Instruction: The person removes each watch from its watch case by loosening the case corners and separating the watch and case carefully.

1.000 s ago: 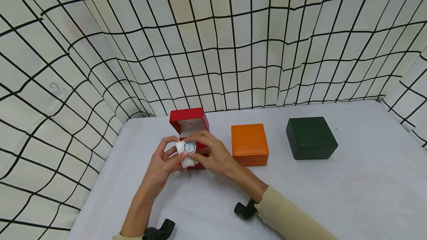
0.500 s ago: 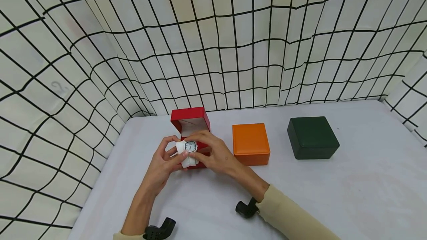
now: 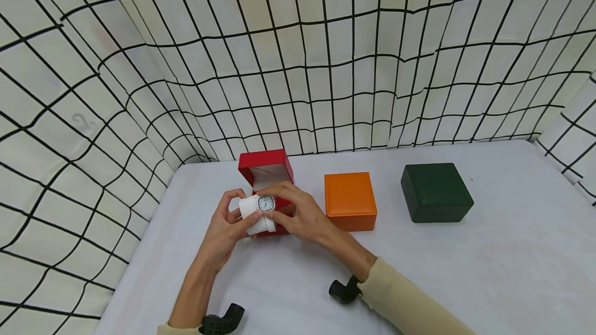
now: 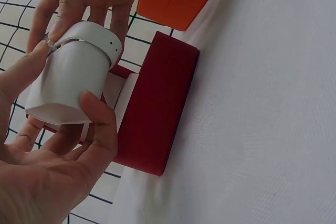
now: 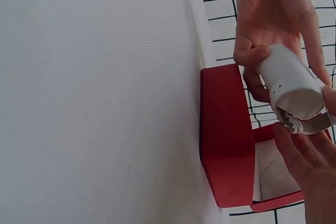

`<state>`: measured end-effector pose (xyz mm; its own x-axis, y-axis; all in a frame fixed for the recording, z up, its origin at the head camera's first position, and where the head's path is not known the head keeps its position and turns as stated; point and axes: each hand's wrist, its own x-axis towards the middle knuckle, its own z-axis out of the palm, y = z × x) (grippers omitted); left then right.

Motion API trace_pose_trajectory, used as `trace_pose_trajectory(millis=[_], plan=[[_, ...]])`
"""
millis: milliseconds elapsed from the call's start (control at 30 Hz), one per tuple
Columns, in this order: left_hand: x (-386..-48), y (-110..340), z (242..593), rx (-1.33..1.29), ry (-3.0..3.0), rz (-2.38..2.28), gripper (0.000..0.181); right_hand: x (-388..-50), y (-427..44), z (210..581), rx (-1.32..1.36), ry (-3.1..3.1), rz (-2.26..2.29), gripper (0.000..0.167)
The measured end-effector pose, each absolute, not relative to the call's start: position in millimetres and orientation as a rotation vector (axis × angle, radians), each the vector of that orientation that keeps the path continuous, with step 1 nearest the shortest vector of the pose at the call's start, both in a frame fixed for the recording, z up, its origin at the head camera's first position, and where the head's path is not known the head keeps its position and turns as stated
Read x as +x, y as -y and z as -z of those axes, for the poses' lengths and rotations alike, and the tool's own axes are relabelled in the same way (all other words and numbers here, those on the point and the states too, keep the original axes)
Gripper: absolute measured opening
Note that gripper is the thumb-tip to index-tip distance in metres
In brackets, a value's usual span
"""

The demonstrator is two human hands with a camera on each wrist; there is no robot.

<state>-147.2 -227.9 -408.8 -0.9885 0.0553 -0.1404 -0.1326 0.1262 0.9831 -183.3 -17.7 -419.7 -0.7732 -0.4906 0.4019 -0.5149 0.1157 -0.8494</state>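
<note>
My left hand [image 3: 222, 229] grips a white watch cushion [image 3: 248, 210] between thumb and fingers. Around the cushion's right end sits a white wristwatch [image 3: 266, 203] with a squarish dial facing up. My right hand [image 3: 304, 218] pinches the watch from the right. In the left wrist view the strap [image 4: 97, 36] circles the far end of the cushion [image 4: 71, 80]. The right wrist view shows the strap [image 5: 317, 124] standing partly beyond the cushion's end. Just behind and below both hands is an open red box [image 3: 263, 162], lid raised; the hands hide much of its base.
An orange box [image 3: 349, 195] stands shut to the right of the red one. Farther right is a dark green box [image 3: 435, 193], also shut. White cloth covers the table [image 3: 465, 278]. Behind and to the left rises a white wall with black netting [image 3: 326, 66].
The cushion has shifted left in my left hand, so more of it shows beside the watch. The watch and right hand stay nearly in place.
</note>
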Motion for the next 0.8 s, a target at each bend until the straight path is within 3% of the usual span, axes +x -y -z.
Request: trace_pose_trajectory(millis=[600,800], plan=[[-147.2,225.7,408.6,-0.070,-2.269,-1.985,0.053,-182.2,15.2,414.8,0.963,2.391,-1.854,0.042],[-146.2,225.3,406.4,-0.056,-2.275,-1.974,0.050,-181.5,16.8,414.2,0.898,2.406,-1.889,0.050]])
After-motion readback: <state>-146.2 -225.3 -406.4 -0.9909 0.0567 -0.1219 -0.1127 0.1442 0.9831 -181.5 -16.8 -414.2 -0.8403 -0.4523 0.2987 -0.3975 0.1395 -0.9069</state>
